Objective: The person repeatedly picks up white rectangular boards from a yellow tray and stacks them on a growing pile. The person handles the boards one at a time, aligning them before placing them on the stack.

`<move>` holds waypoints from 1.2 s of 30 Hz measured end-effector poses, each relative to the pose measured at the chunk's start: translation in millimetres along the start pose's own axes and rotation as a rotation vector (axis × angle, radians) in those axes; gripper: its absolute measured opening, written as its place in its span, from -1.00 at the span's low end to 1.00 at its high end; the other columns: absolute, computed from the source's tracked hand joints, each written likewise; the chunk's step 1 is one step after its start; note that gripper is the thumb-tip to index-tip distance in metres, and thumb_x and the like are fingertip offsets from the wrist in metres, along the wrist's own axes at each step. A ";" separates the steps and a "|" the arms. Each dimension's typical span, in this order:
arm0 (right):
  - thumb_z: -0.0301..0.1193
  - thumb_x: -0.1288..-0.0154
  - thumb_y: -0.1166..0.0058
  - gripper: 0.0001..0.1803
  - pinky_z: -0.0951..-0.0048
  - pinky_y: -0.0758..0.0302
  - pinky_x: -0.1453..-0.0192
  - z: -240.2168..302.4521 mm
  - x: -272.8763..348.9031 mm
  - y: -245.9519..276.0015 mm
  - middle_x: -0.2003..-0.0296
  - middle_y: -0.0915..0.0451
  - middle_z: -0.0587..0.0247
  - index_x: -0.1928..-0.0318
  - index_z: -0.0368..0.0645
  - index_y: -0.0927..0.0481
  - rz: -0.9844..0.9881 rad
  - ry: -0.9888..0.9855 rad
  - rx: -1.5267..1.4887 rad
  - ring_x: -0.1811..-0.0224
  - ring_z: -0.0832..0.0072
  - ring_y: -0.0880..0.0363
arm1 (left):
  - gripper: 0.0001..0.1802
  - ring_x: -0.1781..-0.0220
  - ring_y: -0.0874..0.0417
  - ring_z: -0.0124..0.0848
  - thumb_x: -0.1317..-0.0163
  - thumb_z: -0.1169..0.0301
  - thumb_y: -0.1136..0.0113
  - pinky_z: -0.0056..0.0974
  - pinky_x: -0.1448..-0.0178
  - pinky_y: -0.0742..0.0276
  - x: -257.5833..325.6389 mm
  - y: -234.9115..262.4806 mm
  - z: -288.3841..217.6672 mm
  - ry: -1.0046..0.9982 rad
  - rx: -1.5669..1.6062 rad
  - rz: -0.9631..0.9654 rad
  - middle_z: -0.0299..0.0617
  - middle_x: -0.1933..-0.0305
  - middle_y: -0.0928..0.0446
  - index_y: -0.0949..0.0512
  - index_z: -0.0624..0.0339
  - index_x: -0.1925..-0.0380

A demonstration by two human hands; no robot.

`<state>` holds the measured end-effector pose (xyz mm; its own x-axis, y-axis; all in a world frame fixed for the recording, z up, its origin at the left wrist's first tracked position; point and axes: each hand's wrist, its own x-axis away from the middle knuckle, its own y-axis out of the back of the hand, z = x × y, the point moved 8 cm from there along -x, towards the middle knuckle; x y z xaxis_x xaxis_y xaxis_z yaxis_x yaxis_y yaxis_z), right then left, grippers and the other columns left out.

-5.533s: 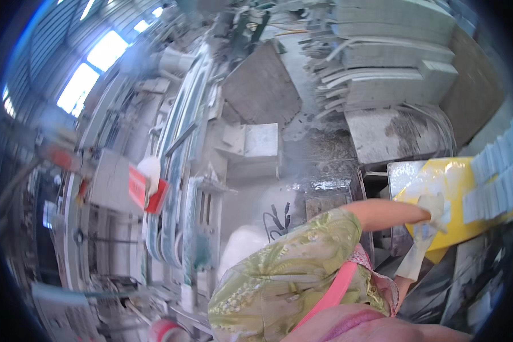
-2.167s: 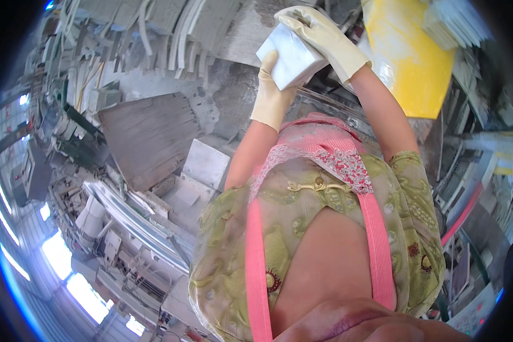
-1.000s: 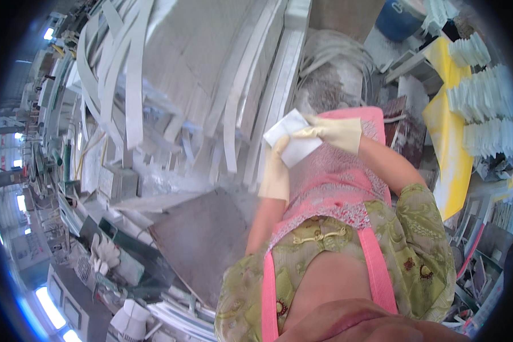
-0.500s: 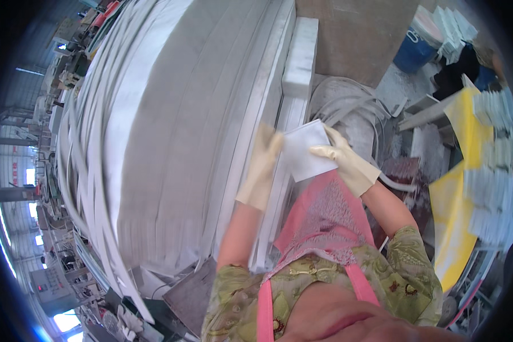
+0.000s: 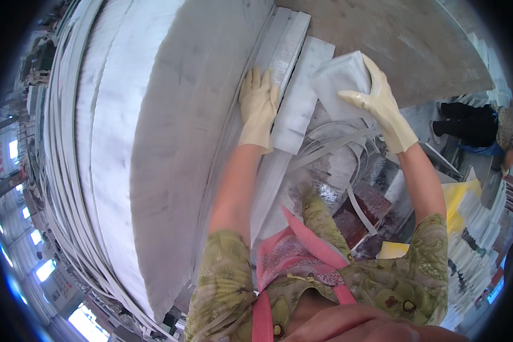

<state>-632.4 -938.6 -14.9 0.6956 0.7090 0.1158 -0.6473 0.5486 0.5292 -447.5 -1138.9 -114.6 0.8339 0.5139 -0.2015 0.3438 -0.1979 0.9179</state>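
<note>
My right hand (image 5: 383,104), in a cream rubber glove, grips a white square stone tile (image 5: 339,77) by its right edge, thumb on the near face and fingers behind. It holds the tile tilted, off to the right of a pale stone strip (image 5: 303,94). My left hand (image 5: 258,105), gloved the same way, lies with fingers stretched out against long pale stone slabs (image 5: 288,43) and holds nothing. Its fingertips point away from me.
A large grey-white stack of slabs (image 5: 176,131) fills the left. A brown board (image 5: 399,45) stands at the far side. Curled pale strips (image 5: 356,171) lie on the right among dark red pieces (image 5: 362,214). A person in dark trousers (image 5: 467,122) is at far right.
My left hand has let go of the tile and moved forward onto the slabs. My right hand has carried the tile forward and to the right. My view has shifted too.
</note>
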 end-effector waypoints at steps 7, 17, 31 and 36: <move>-0.07 0.19 -0.57 0.16 0.18 -0.45 -0.40 26.3 -76.5 5.7 -0.27 -0.54 -0.16 -0.44 -0.33 -0.35 0.022 -0.012 0.003 -0.34 0.08 -0.52 | -0.56 -0.38 -0.48 0.06 -0.36 0.35 0.01 0.02 -0.43 -0.40 -14.2 -6.9 11.1 0.253 0.165 -0.161 -0.02 -0.45 -0.44 -0.59 0.04 -0.21; -0.15 -0.06 -0.52 0.05 0.14 -0.50 -0.36 103.9 -176.9 -51.9 -0.23 -0.54 -0.15 -0.49 -0.23 -0.25 0.047 0.373 0.900 -0.25 0.00 -0.55 | -0.48 -0.46 -0.40 -0.07 -0.28 0.40 -0.08 0.09 -0.44 -0.33 -13.9 -1.6 0.6 0.315 0.110 -0.114 -0.12 -0.51 -0.37 -0.53 0.02 -0.27; 0.00 0.16 -0.53 0.10 0.03 -0.56 -0.17 83.0 -236.6 -73.4 -0.03 -0.65 -0.18 -0.41 -0.17 -0.37 0.112 0.331 0.802 -0.07 -0.09 -0.64 | -0.50 -0.37 -0.45 -0.17 -0.25 0.42 -0.14 0.09 -0.37 -0.35 -11.7 -12.1 1.7 0.471 0.082 0.005 -0.28 -0.49 -0.40 -0.59 -0.08 -0.22; -0.03 0.11 -0.53 0.04 0.04 -0.57 -0.16 81.7 -230.8 -70.8 -0.05 -0.64 -0.19 -0.37 -0.20 -0.39 0.103 0.331 0.787 -0.07 -0.08 -0.64 | -0.51 -0.39 -0.43 -0.17 -0.29 0.41 -0.12 0.11 -0.37 -0.35 -8.0 -17.2 1.2 0.441 0.038 -0.034 -0.29 -0.49 -0.39 -0.58 -0.08 -0.24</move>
<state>-721.7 -1177.3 -10.4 0.4393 0.8983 0.0092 -0.2126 0.0940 0.9726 -459.5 -1140.6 -129.2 0.5602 0.8263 -0.0589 0.3910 -0.2010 0.8982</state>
